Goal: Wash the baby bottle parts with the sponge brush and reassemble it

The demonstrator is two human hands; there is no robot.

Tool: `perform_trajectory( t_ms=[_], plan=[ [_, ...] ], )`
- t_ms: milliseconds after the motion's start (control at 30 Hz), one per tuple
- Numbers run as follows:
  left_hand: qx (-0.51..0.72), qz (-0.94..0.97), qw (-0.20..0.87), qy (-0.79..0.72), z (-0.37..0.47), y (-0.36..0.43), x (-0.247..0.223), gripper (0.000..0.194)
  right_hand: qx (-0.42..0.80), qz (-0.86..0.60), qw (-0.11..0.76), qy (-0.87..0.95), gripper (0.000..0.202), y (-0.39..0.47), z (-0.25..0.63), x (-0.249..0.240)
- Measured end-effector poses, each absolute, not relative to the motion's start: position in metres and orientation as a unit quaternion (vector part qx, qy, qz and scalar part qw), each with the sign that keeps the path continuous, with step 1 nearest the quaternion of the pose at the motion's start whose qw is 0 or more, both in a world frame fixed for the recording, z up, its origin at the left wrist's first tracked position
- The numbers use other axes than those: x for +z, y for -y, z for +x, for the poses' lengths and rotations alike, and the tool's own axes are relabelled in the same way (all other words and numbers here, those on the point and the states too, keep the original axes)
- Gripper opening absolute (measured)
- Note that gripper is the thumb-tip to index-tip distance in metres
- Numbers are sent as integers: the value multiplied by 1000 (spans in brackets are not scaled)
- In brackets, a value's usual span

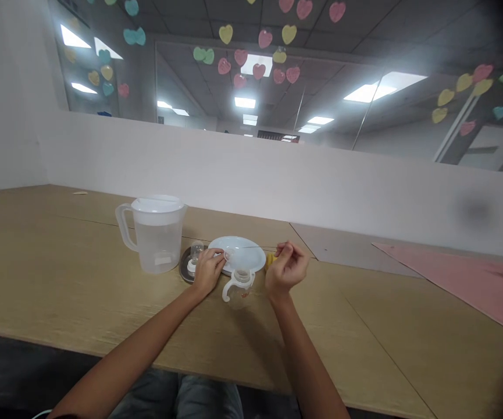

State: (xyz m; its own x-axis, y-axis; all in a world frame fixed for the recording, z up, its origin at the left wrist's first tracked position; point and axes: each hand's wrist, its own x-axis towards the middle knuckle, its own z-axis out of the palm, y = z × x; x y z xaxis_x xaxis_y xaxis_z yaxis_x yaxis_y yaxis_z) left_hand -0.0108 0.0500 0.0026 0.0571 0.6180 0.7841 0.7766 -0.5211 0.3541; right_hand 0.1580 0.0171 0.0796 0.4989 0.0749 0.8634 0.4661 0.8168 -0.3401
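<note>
My left hand (pixel 209 269) pinches a small clear ring-like piece (pixel 227 255) over the left rim of a white oval plate (pixel 246 254). Raised to the right of the plate, my right hand (pixel 288 267) has its fingers curled together; a thin line runs from them toward the left hand, and what they grip is too small to name. Between the hands, in front of the plate, stands a clear bottle (pixel 241 279) with white handles and an open top. A dark round tray (pixel 184 271) holds a clear cap (pixel 196 250) and a white ring (pixel 191 266).
A lidded clear pitcher (pixel 159 244) stands left of the tray. Something yellow (pixel 270 259) lies beside the plate, partly behind my right hand. A pink mat (pixel 460 279) covers the right of the wooden table (pixel 81 279). A white wall with windows rises behind.
</note>
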Motion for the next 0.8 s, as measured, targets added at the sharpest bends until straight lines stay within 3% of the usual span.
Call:
perform_trajectory(
  t_ms=[233,367,533,633,800],
  plan=[
    [-409,-757,51,507,-24,-70,32,28,-116,-409,696,579,27,-52,174,48],
    [-263,-817,-47,512,-25,-89,52,16,-137,-408,657,619,29,-56,175,38],
    [-175,-853,-158,466,-11,-108,60,6,-144,-411,616,657,31,-58,175,31],
    [-174,-862,-225,421,-2,-111,60,5,-153,-433,609,647,31,-62,176,25],
    [-294,-836,-258,384,4,-105,72,29,-158,-497,603,603,33,-69,178,15]
  ],
)
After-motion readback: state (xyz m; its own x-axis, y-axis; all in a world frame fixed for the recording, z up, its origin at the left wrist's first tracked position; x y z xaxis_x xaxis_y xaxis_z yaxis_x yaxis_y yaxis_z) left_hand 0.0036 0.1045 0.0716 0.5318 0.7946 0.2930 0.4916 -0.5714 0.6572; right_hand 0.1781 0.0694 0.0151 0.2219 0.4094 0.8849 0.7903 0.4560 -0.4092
